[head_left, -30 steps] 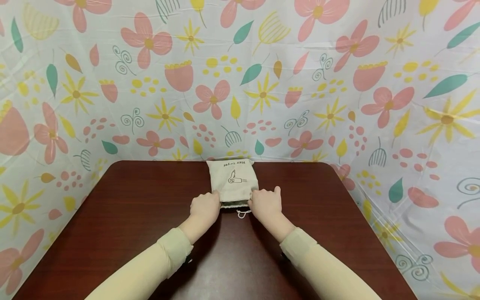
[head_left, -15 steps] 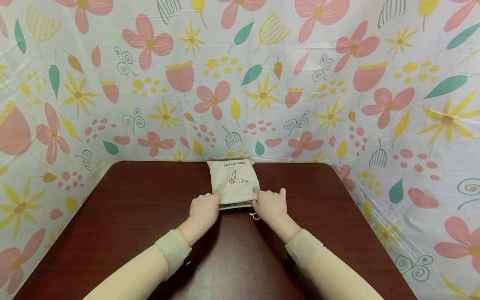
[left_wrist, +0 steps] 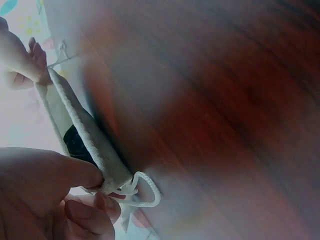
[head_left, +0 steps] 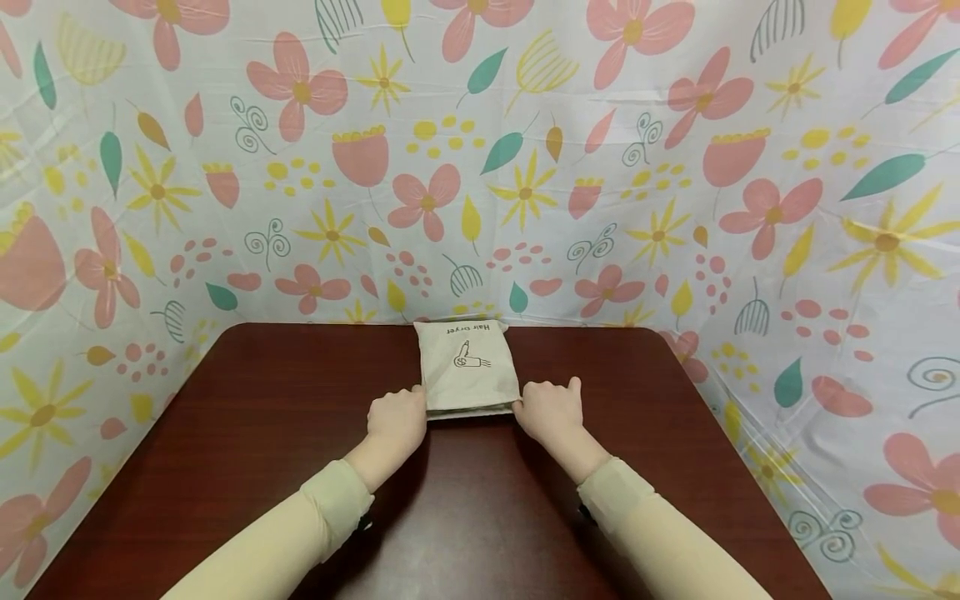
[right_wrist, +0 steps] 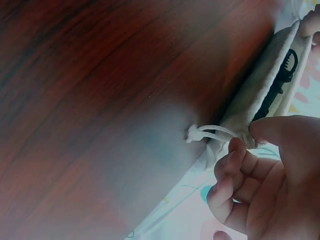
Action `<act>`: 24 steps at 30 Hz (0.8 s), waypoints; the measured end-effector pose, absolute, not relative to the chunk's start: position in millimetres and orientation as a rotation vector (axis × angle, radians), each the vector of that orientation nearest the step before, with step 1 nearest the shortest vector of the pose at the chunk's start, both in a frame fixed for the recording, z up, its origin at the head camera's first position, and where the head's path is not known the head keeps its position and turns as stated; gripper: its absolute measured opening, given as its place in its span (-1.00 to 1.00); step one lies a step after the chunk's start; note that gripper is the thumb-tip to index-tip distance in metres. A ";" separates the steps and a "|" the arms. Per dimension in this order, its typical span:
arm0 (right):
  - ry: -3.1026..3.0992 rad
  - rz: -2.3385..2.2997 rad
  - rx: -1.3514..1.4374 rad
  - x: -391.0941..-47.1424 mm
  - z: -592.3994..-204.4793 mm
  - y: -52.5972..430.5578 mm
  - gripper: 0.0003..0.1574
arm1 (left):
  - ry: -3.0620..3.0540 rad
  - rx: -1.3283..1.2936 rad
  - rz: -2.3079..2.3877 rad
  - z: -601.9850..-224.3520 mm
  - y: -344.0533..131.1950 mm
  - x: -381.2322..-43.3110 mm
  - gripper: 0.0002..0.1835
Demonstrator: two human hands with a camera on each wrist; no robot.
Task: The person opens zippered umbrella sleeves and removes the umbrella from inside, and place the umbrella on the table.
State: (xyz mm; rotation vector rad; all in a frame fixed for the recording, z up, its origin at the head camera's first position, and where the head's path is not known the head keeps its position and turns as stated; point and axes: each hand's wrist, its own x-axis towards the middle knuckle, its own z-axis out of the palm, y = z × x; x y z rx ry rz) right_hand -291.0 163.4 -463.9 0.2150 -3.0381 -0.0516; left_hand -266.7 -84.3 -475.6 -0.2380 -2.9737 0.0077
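Note:
A cream drawstring bag (head_left: 467,367) printed "Hair Dryer" with a line drawing lies flat near the far edge, its mouth toward me. My left hand (head_left: 397,419) pinches the left corner of the mouth between thumb and fingers. At the opposite corner, my right hand (head_left: 553,412) pinches the hem. In both wrist views the mouth gapes, and a black thing (right_wrist: 280,84) with a ridged, looped end shows inside; most of it is hidden by the cloth. A white cord loop (left_wrist: 151,189) hangs beside the left fingers, and a knotted cord (right_wrist: 210,131) beside the right.
The bag rests on a dark reddish-brown wooden table (head_left: 300,375) with rounded far corners. A floral-print curtain (head_left: 480,167) rises right behind the table and along both sides.
The hands have moved apart, left hand leftward and right hand rightward, drawing the bag's mouth wider and straighter. The cord seen below the mouth earlier no longer shows in the head view.

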 end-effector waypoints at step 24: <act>-3.059 -0.134 0.245 -290.9 -462.6 157.1 -0.54 | -2.926 -0.354 0.110 -468.3 -82.8 -259.2 -0.48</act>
